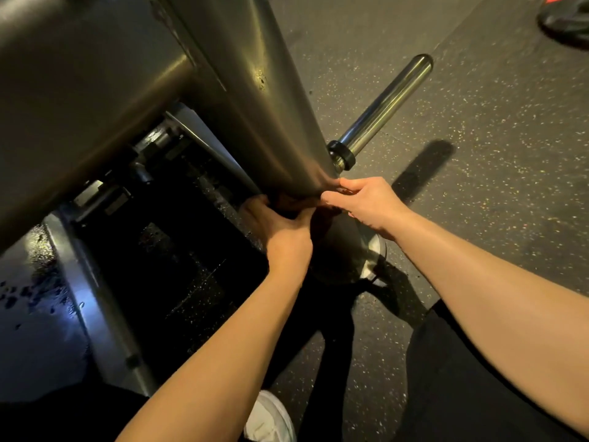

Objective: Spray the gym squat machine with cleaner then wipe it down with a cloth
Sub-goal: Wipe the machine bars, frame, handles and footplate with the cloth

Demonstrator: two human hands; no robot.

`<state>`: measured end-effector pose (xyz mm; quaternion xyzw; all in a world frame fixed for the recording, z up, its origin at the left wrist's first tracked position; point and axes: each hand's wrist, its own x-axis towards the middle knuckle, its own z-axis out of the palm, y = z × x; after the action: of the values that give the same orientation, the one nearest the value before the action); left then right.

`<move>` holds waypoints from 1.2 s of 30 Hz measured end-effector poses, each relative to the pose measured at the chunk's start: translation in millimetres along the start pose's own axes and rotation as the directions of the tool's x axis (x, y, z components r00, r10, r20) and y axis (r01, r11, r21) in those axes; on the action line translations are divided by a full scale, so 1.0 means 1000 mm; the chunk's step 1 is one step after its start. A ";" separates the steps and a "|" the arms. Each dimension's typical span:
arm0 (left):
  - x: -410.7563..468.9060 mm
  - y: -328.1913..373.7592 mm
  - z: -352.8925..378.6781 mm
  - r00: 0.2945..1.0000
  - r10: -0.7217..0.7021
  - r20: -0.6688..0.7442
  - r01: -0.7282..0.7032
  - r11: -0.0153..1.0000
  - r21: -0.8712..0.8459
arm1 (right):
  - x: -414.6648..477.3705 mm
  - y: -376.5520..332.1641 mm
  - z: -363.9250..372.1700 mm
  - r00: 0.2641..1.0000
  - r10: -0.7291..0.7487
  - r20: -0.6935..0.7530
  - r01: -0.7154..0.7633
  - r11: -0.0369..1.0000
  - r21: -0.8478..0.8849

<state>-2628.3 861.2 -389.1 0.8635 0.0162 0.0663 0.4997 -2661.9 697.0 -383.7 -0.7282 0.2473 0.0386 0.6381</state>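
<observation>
The fingers (345, 186) of the right hand (366, 202) pinch thumb to forefinger at the low end of the squat machine's frame tube (255, 90). Those of the left hand (282, 229) curl up under the same spot. Between them lies a dark fold that is probably a dark cloth (298, 202) drawn round the metal, though the shadow is too deep to be sure. No spray bottle is in view. Droplets bead on the platform (32, 282) at the left, so spraying seems done here and wiping is the step in hand. The next move likely calls for both hands to keep the cloth taut and slide it along the tube, then take in the foot plate (373, 250) just below and the chrome peg (389, 103) beside it, both apparently unwiped.
</observation>
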 end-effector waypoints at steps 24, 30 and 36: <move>-0.038 0.038 -0.049 0.905 0.053 0.422 -0.048 0.999 -0.023 | -0.061 -0.014 0.011 0.873 0.315 0.373 -0.443 0.833 0.333; -0.011 0.088 -0.067 0.775 0.295 0.558 -0.429 0.895 0.123 | -0.082 -0.057 -0.010 0.919 0.145 0.366 -0.326 0.801 0.502; 0.006 0.131 -0.086 0.697 0.336 0.633 -0.543 0.824 0.162 | -0.088 -0.100 -0.021 0.971 0.098 0.220 -0.211 0.783 0.584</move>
<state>-2639.1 870.4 -232.8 0.8911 -0.3355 -0.0840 0.2937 -2703.6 710.6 -255.7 -0.4575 0.2478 0.0749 0.8507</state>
